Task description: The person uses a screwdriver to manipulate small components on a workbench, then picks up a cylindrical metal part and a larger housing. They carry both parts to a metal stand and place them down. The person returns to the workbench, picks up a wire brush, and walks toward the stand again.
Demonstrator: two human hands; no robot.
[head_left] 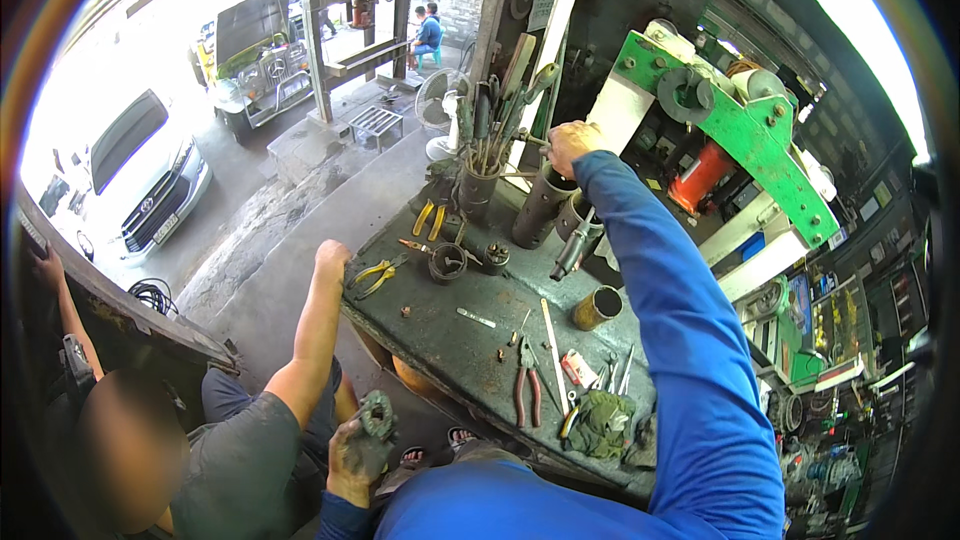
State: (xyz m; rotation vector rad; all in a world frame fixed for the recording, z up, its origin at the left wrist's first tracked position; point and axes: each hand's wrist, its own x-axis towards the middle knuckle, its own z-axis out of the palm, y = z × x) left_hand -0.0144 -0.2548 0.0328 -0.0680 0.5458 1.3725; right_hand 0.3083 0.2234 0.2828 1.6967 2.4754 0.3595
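Observation:
My left hand [354, 462] is low, in front of my body beside the bench. Its fingers are wrapped around a dark, greasy metal part [377, 414] with a toothed or notched opening on top. My right arm stretches far over the bench. My right hand [573, 147] is closed above a dark upright metal tube [535, 214], among the tool holders; what its fingers grip is hidden. Just left of it stands a can [479, 192] packed with screwdrivers, files and other handled tools. A grey metal tool [575, 250] leans from a second tube, below my right wrist.
On the dark bench [450, 340] lie yellow-handled pliers [374, 275], red-handled pliers [527, 385], a steel ruler [554, 350], an open cylinder [597, 308] and a green rag [600, 424]. A co-worker's arm [318, 325] reaches the bench's left edge. A green press frame [735, 140] stands right.

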